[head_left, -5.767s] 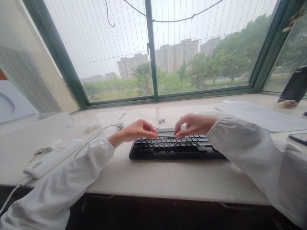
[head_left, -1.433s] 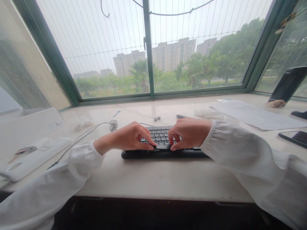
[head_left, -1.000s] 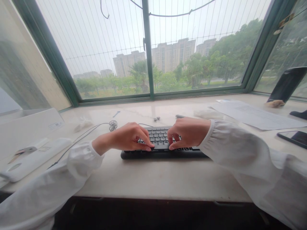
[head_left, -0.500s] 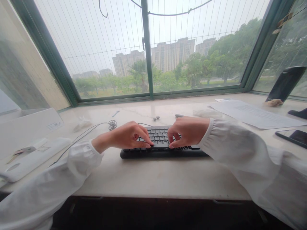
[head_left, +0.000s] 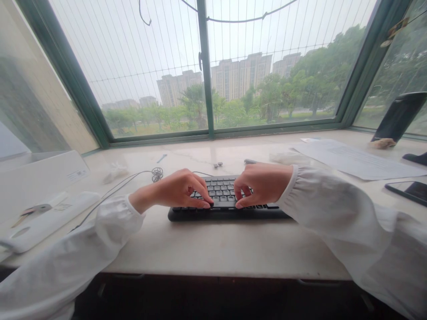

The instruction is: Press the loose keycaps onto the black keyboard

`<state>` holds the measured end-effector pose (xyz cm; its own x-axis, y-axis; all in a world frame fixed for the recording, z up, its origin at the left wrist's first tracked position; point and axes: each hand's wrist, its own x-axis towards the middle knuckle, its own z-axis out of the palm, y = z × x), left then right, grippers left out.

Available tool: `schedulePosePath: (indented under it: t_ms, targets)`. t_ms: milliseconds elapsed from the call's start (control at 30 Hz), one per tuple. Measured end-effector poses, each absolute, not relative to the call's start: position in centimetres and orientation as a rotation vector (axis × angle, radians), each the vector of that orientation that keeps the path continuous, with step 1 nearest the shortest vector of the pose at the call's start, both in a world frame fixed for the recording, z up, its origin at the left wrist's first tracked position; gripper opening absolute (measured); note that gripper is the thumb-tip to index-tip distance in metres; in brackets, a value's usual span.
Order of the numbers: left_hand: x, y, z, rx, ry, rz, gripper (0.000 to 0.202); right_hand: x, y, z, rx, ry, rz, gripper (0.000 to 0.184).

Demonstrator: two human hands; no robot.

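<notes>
A black keyboard (head_left: 223, 214) lies on the pale stone sill in front of me. My left hand (head_left: 178, 190) and my right hand (head_left: 263, 182) rest on its near rows, fingers curled. Thumbs and fingertips of both hands pinch the two ends of a long flat keycap (head_left: 224, 202) in the front row. Both arms are in white sleeves. Two small loose keycaps (head_left: 218, 165) lie just behind the keyboard.
A coiled cable (head_left: 156, 174) runs left from the keyboard. A long white box (head_left: 50, 220) and a larger white box (head_left: 40, 178) sit at the left. Paper sheets (head_left: 353, 160), a phone (head_left: 408, 191) and a dark leaning device (head_left: 396, 116) are at the right.
Earlier both hands held the long keycap above the keyboard's far edge; they came to the front row. Over the last second they have barely moved.
</notes>
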<state>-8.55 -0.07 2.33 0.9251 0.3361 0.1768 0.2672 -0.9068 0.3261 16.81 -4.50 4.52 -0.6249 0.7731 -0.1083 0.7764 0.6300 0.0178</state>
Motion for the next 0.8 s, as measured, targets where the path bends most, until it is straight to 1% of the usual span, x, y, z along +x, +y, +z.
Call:
schedulePosePath:
  t_ms: [800]
  targets:
    - [-8.28,-0.32,2.22,2.793,0.507,0.327,0.020,17.23,-4.17,4.49,1.299,2.747,-0.037,0.028]
